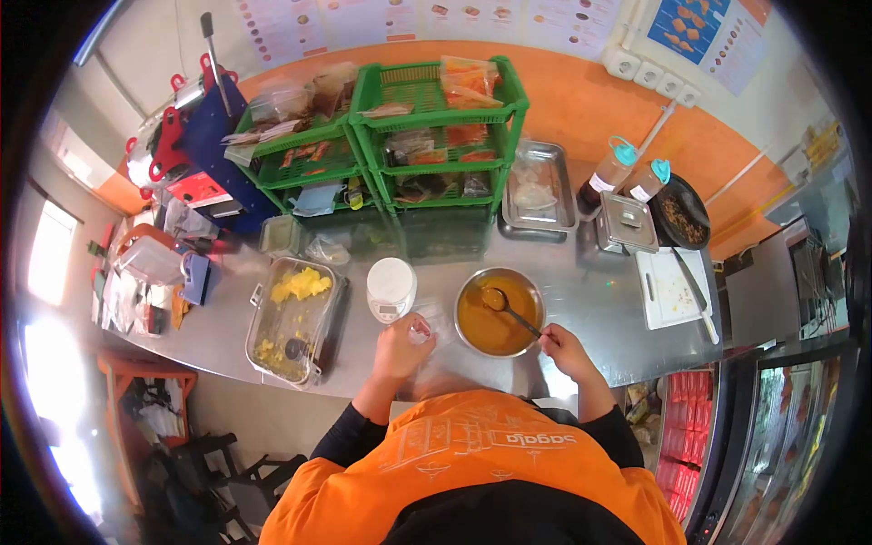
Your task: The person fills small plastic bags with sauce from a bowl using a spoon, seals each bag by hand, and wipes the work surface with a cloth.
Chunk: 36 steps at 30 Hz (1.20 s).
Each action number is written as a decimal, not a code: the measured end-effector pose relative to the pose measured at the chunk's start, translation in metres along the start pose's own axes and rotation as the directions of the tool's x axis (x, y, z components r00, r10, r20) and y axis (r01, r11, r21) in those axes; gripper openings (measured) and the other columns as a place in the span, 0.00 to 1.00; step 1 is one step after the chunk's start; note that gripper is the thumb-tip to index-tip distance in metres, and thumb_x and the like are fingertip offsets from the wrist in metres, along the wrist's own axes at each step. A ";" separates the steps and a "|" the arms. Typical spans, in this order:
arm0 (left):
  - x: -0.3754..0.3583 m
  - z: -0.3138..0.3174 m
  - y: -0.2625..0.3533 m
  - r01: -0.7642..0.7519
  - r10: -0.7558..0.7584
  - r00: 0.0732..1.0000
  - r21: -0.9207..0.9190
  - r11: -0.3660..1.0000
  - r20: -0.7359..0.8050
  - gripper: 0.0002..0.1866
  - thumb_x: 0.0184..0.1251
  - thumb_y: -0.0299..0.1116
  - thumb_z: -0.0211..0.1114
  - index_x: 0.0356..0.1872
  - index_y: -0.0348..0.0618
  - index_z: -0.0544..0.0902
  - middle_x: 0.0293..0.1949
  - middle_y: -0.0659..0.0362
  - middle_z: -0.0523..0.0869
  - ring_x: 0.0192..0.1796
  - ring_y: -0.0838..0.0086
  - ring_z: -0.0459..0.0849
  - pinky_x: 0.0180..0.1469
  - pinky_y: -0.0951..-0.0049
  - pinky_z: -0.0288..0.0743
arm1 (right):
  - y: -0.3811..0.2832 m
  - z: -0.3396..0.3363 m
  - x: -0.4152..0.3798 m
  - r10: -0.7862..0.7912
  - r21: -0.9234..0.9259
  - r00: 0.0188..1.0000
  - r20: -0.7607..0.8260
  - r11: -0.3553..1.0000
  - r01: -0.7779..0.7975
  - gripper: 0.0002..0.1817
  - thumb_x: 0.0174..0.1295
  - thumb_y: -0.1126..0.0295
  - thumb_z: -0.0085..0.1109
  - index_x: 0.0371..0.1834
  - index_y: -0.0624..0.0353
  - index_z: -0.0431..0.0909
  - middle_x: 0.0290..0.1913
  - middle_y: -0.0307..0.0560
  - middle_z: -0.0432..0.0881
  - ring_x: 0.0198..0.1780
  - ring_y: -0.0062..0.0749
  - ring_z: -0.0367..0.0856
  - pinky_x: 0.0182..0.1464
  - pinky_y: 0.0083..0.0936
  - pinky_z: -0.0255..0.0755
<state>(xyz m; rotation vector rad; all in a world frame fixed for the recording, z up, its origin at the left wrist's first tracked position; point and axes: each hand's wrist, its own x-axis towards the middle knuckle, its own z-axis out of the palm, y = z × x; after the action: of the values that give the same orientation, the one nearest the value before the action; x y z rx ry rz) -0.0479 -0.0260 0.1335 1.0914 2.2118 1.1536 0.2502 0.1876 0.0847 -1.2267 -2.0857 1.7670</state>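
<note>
Orange-brown sauce (pixel 477 334) in a round steel bowl (pixel 542 304) on the bench (pixel 590 313), just right of a white digital kitchen scale (pixel 391 276). Leaning in that bowl, a black ladle (pixel 520 319), scoop end at the sauce, handle end in the right hand (pixel 565 354) with fingers closed round it. Near the scale, the left hand (pixel 400 352), with fingers curled in on something clear, probably a plastic bag (pixel 420 333); impossible to tell how firmly. Apparently at the stirring or scooping stage; lifting from here would call for a level scoop, to avoid drips. Across the orange top (pixel 427 425), upside-down lettering (pixel 542 439), seemingly "Sagala"; on turquoise-capped bottles (pixel 610 170), white labels too small to read.
</note>
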 end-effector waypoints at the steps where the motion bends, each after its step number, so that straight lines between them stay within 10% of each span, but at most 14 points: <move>1: 0.006 0.001 0.005 -0.017 0.017 1.000 -0.004 1.000 0.004 0.12 0.55 0.35 0.76 0.35 0.42 0.84 0.33 0.54 0.88 0.35 0.58 0.88 0.40 0.64 0.80 | -0.002 -0.003 -0.001 0.014 0.069 1.000 0.018 0.997 -0.016 0.05 0.73 0.70 0.57 0.41 0.59 0.76 0.29 0.35 0.75 0.32 0.23 0.74 0.37 0.23 0.69; 8: 0.032 0.018 0.027 -0.136 0.137 0.990 -0.044 0.990 0.029 0.11 0.58 0.34 0.75 0.36 0.40 0.83 0.33 0.53 0.88 0.36 0.62 0.88 0.42 0.65 0.80 | -0.014 -0.016 -0.015 0.013 0.172 1.000 -0.021 0.985 -0.010 0.05 0.72 0.69 0.58 0.40 0.59 0.77 0.28 0.33 0.73 0.33 0.18 0.70 0.37 0.20 0.66; 23: 0.034 0.023 0.034 -0.131 0.137 0.988 -0.076 0.988 0.077 0.11 0.56 0.31 0.76 0.35 0.39 0.84 0.31 0.53 0.88 0.35 0.60 0.88 0.40 0.65 0.80 | -0.005 -0.046 -0.043 -0.086 -0.317 0.915 -0.395 0.947 -0.048 0.16 0.65 0.59 0.68 0.34 0.63 0.80 0.26 0.51 0.84 0.28 0.36 0.83 0.34 0.31 0.75; 24: 0.033 0.023 0.032 -0.137 0.143 0.987 -0.074 0.988 0.073 0.11 0.56 0.30 0.76 0.35 0.39 0.84 0.31 0.53 0.88 0.35 0.60 0.88 0.40 0.65 0.80 | -0.001 -0.047 -0.045 -0.123 -0.325 0.904 -0.408 0.945 -0.018 0.14 0.66 0.65 0.68 0.32 0.65 0.78 0.22 0.46 0.79 0.24 0.24 0.73 0.30 0.26 0.69; 30: 0.030 0.020 0.031 -0.142 0.146 0.987 -0.068 0.988 0.072 0.11 0.56 0.31 0.76 0.35 0.39 0.83 0.31 0.53 0.88 0.35 0.60 0.88 0.40 0.64 0.80 | -0.010 -0.068 -0.070 -0.121 -0.447 0.891 -0.439 0.889 -0.100 0.16 0.63 0.59 0.70 0.32 0.61 0.79 0.24 0.53 0.83 0.26 0.43 0.82 0.32 0.34 0.74; 36: 0.029 0.020 0.040 -0.148 0.151 0.982 -0.039 0.988 0.114 0.11 0.57 0.32 0.76 0.36 0.39 0.83 0.32 0.53 0.88 0.36 0.64 0.88 0.43 0.67 0.80 | -0.023 -0.078 -0.084 -0.154 -0.399 0.877 -0.455 0.916 -0.046 0.13 0.65 0.68 0.68 0.31 0.65 0.76 0.20 0.44 0.75 0.24 0.23 0.69 0.28 0.26 0.65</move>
<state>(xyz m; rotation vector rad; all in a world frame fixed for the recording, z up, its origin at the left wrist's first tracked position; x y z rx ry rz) -0.0340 0.0209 0.1544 1.2969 2.0469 1.1491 0.3392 0.1926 0.1601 -1.4936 -2.1858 0.8890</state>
